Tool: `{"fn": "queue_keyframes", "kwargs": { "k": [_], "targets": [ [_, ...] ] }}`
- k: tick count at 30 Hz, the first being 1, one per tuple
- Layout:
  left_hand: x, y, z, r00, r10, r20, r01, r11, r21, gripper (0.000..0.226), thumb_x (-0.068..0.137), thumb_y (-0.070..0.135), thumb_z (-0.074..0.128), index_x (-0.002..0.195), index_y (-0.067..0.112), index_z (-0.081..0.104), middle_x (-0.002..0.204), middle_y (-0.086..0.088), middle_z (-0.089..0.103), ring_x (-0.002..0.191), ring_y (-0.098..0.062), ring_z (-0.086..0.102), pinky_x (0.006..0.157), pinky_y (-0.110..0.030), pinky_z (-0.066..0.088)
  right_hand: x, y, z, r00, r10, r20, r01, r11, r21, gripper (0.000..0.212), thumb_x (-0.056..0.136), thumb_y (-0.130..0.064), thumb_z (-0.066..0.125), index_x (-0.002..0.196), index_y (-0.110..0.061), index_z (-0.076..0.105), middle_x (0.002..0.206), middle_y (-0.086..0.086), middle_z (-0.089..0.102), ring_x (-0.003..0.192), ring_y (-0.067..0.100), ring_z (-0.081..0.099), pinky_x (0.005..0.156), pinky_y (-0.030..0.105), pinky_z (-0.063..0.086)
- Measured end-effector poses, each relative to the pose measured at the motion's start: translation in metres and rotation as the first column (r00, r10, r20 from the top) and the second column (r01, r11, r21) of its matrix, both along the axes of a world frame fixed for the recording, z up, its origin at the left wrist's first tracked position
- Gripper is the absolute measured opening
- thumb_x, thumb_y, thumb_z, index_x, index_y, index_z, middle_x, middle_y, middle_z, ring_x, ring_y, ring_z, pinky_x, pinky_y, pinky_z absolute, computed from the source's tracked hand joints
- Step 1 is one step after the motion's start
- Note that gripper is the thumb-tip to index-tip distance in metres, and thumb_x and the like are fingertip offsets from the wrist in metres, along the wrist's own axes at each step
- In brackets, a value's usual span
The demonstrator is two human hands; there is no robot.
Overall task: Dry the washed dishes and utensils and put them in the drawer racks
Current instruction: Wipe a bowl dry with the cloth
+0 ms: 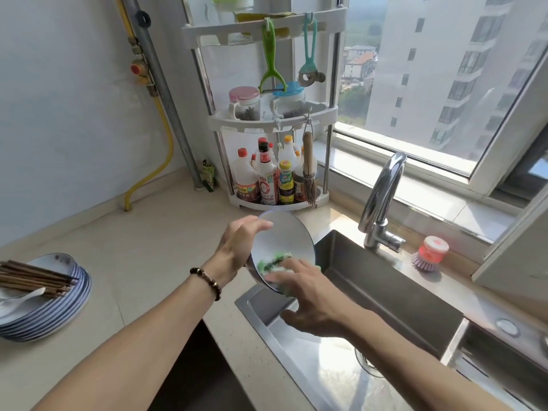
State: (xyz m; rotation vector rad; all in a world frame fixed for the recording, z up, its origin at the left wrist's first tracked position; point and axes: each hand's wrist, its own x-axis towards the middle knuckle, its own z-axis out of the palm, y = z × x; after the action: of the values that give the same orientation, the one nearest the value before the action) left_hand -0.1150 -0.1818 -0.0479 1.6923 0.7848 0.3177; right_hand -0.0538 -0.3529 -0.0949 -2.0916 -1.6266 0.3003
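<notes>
My left hand grips the rim of the steel dish, fingers curled over its upper edge, tilting it on edge above the near-left corner of the sink. My right hand presses the green cloth flat against the lower inside of the dish, fingers nearly straight.

Risk 1: the dish is wet steel held by one edge only. Too much wiping pressure from my right hand could lever it out of my left grip and drop it into the sink.

Risk 2: the cloth sits low in the dish, under my fingertips. It could slide off the lower rim and fall into the basin, where it would get wet.

Risk 3: the stack of plates rests near the left edge of the bench, carrying chopsticks and a white spoon loose on top. A knock from my left forearm would probably roll the chopsticks off.

The drawer racks are not visible.
</notes>
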Motion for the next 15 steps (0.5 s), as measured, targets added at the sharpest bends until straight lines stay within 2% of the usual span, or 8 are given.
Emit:
{"fn": "queue_keyframes", "kwargs": {
  "k": [2, 5, 7, 8, 10, 11, 13, 15],
  "targets": [
    [0.001, -0.001, 0.001, 1.0, -0.03, 0.0, 0.03, 0.999, -0.029, 0.025, 0.068, 0.045, 0.064, 0.075, 0.022, 0.071, 0.077, -0.005, 0.067, 0.075, -0.028, 0.06, 0.056, -0.031, 0.037, 0.003, -0.001, -0.004, 0.995, 0.009, 0.099, -0.012, 1.0, 0.027, 0.054, 0.086, -0.013, 0.065, 0.136, -0.032, 0.056, 0.131, 0.002, 0.051, 0.113, 0.022, 0.046, 0.097, 0.037, 0.042],
    [0.003, 0.003, 0.005, 0.977, -0.193, -0.088, 0.181, 0.974, -0.135, 0.045, 0.073, 0.048, 0.063, 0.104, 0.016, 0.072, 0.095, -0.018, 0.072, 0.079, -0.028, 0.068, 0.058, -0.029, 0.049, 0.015, -0.001, -0.014, 0.92, 0.011, 0.391, -0.061, 0.991, 0.116, 0.039, 0.084, -0.01, 0.062, 0.118, -0.028, 0.066, 0.102, 0.006, 0.06, 0.086, 0.024, 0.056, 0.069, 0.038, 0.052],
    [0.006, 0.006, 0.01, 0.952, -0.266, -0.15, 0.24, 0.955, -0.173, 0.05, 0.08, 0.049, 0.067, 0.12, 0.018, 0.067, 0.11, -0.018, 0.071, 0.089, -0.027, 0.07, 0.07, -0.036, 0.057, 0.021, -0.002, -0.014, 0.88, -0.026, 0.474, -0.056, 0.986, 0.158, 0.034, 0.083, -0.017, 0.051, 0.11, -0.025, 0.069, 0.091, 0.007, 0.061, 0.076, 0.024, 0.057, 0.061, 0.034, 0.05],
    [0.008, 0.006, 0.012, 0.941, -0.276, -0.195, 0.259, 0.96, -0.111, 0.051, 0.086, 0.049, 0.067, 0.129, 0.023, 0.061, 0.12, -0.012, 0.069, 0.101, -0.025, 0.068, 0.084, -0.04, 0.057, 0.024, -0.002, -0.012, 0.87, -0.033, 0.493, -0.049, 0.987, 0.153, 0.035, 0.083, -0.02, 0.046, 0.107, -0.024, 0.07, 0.089, 0.007, 0.061, 0.075, 0.024, 0.057, 0.061, 0.034, 0.049],
    [0.008, 0.007, 0.014, 0.919, -0.247, -0.308, 0.323, 0.919, 0.225, 0.071, 0.092, 0.054, 0.063, 0.153, 0.027, 0.038, 0.155, -0.003, 0.043, 0.14, -0.024, 0.043, 0.115, -0.046, 0.037, 0.031, -0.003, -0.008, 0.862, -0.022, 0.506, -0.04, 0.993, 0.112, 0.038, 0.083, -0.021, 0.038, 0.102, -0.021, 0.071, 0.086, 0.008, 0.061, 0.073, 0.025, 0.058, 0.06, 0.036, 0.048],
    [0.007, 0.005, 0.015, 0.902, -0.247, -0.354, 0.388, 0.823, 0.414, 0.083, 0.09, 0.06, 0.06, 0.158, 0.026, 0.028, 0.164, -0.004, 0.026, 0.151, -0.022, 0.023, 0.121, -0.047, 0.025, 0.035, -0.004, -0.008, 0.861, -0.016, 0.509, -0.034, 0.996, 0.088, 0.036, 0.083, -0.019, 0.039, 0.099, -0.021, 0.07, 0.086, 0.009, 0.061, 0.073, 0.026, 0.058, 0.06, 0.036, 0.047],
    [0.001, 0.0, 0.014, 0.8, -0.323, -0.505, 0.599, 0.472, 0.647, 0.092, 0.081, 0.076, 0.057, 0.155, 0.027, 0.034, 0.169, 0.0, 0.005, 0.155, -0.015, -0.009, 0.125, -0.052, 0.007, 0.042, -0.008, -0.009, 0.867, 0.006, 0.499, -0.025, 0.999, 0.032, 0.021, 0.082, -0.015, 0.055, 0.096, -0.021, 0.07, 0.087, 0.009, 0.062, 0.075, 0.027, 0.06, 0.059, 0.037, 0.046],
    [-0.002, -0.003, 0.004, 0.598, -0.275, -0.753, 0.79, 0.046, 0.611, 0.077, 0.08, 0.073, 0.062, 0.144, 0.03, 0.052, 0.169, 0.0, 0.0, 0.152, -0.018, -0.022, 0.123, -0.056, -0.01, 0.047, -0.01, -0.012, 0.872, 0.03, 0.489, -0.046, 0.999, 0.022, 0.022, 0.075, -0.012, 0.076, 0.095, -0.021, 0.071, 0.087, 0.008, 0.063, 0.076, 0.026, 0.062, 0.058, 0.037, 0.048]
  ]
}}
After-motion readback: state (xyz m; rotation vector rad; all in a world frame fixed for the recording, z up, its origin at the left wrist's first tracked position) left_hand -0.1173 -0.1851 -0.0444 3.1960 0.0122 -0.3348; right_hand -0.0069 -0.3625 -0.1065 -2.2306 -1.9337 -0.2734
